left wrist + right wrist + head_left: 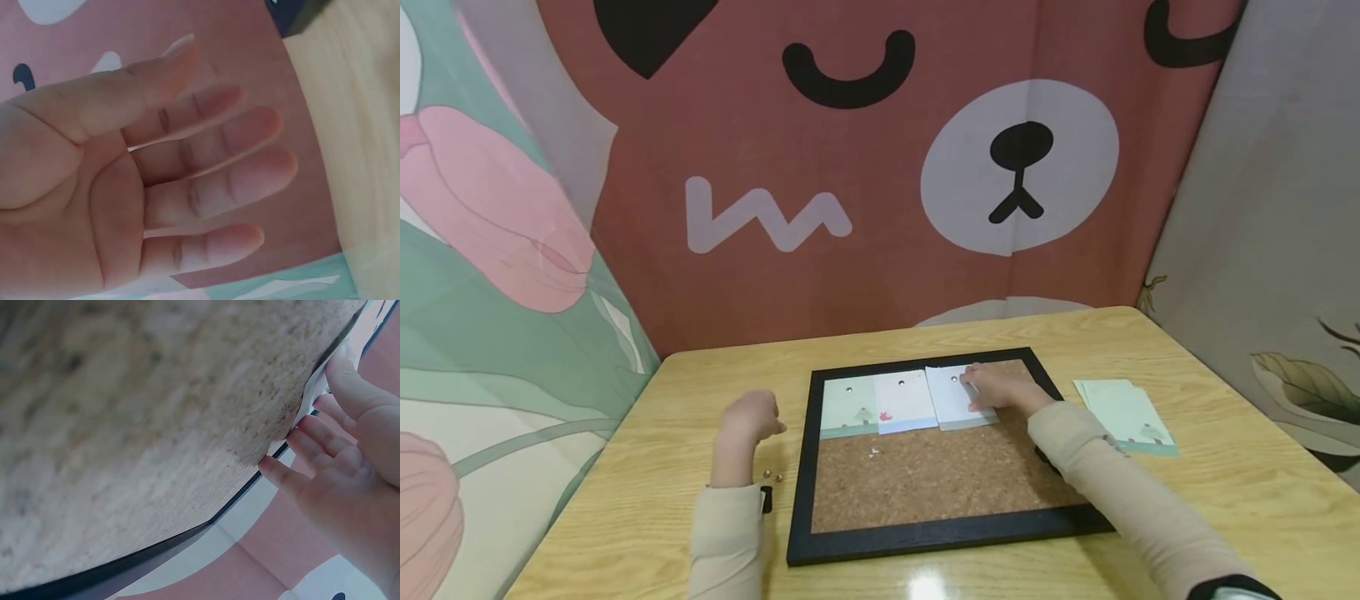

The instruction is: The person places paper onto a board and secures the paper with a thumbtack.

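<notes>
A cork board (917, 496) in a black frame lies on the table. Three small paper sheets sit side by side along its far part: a pale green one (844, 404), a white one (906, 408) and a bluish-white one (951, 410). Each has a round metal tack near its top. My right hand (1000, 388) rests on the right side of the bluish-white sheet, beside its tack (954, 379); in the right wrist view its thumb and fingertips touch the paper and board. My left hand (751, 418) hovers left of the board, its fingers relaxed and holding nothing.
A stack of pale green sheets (1127, 417) lies right of the board. Two small shiny tacks (767, 474) are on the table left of the frame. A tiny clear or white item (874, 452) lies on the cork. Printed curtains stand behind the table.
</notes>
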`<state>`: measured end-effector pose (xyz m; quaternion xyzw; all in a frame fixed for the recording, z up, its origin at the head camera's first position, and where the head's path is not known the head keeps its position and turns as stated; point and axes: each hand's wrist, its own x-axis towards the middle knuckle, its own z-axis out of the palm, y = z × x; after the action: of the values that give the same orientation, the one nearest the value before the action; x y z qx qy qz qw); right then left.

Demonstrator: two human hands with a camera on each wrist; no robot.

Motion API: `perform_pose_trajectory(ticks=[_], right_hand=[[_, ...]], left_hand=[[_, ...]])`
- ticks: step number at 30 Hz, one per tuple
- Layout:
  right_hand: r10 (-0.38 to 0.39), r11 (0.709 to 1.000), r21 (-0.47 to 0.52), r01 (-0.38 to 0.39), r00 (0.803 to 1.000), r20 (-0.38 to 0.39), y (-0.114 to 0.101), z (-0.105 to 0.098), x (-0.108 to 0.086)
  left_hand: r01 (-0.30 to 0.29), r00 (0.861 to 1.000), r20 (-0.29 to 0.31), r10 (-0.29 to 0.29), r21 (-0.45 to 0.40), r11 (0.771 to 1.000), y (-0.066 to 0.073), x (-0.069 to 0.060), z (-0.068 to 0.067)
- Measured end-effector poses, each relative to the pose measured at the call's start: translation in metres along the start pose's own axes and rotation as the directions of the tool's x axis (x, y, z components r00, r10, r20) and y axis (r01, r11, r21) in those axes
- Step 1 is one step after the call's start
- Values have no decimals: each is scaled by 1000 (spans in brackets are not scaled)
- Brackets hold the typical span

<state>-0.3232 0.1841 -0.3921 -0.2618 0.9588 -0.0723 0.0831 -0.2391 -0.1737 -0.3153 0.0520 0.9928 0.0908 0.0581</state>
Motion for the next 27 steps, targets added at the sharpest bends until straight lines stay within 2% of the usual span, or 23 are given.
perform_pose_trajectory(ticks=[4,7,15,21,27], right_hand=[[17,1000,-5,-17,1000,5,1,0,1],[24,1000,-14,-24,1000,9,2,0,2],[27,999,-18,-27,1000,9,4,1,4],[39,999,4,-39,999,17,5,3,4],[24,1000,1,-24,1000,0,5,3,3]], left_hand=[[5,998,55,-3,-33,999,-7,-3,5],[19,997,75,-15,-54,998,-10,-3,9],[96,985,154,-80,-99,990,-19,-2,17],[134,977,191,-98,-191,972,-24,-2,21],[157,969,221,-110,-204,966,-24,1,30]])
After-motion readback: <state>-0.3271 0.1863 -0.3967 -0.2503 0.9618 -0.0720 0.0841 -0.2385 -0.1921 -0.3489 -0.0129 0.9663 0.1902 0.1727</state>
